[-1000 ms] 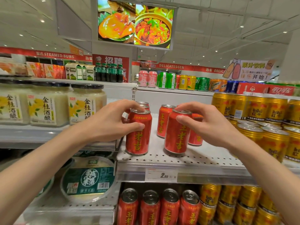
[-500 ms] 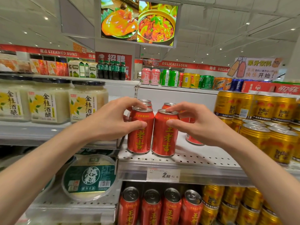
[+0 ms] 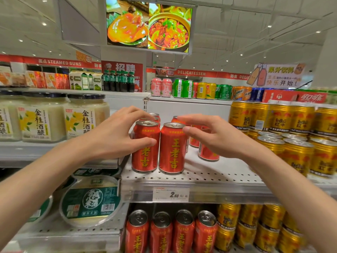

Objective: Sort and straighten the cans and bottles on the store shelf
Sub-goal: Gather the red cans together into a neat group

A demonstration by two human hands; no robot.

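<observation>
While two red cans stood side by side at the shelf (image 3: 209,177) front, your left hand (image 3: 113,136) gripped the left can (image 3: 145,148). Your right hand (image 3: 217,136) hovered spread, fingers relaxed, beside the right can (image 3: 172,148).

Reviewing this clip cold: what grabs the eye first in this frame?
Two red cans stand side by side at the shelf's front edge: the left red can gripped by the left hand, the right red can beside the right hand, whose fingers look loosened. Gold cans crowd the right; a bright food screen hangs overhead.
</observation>
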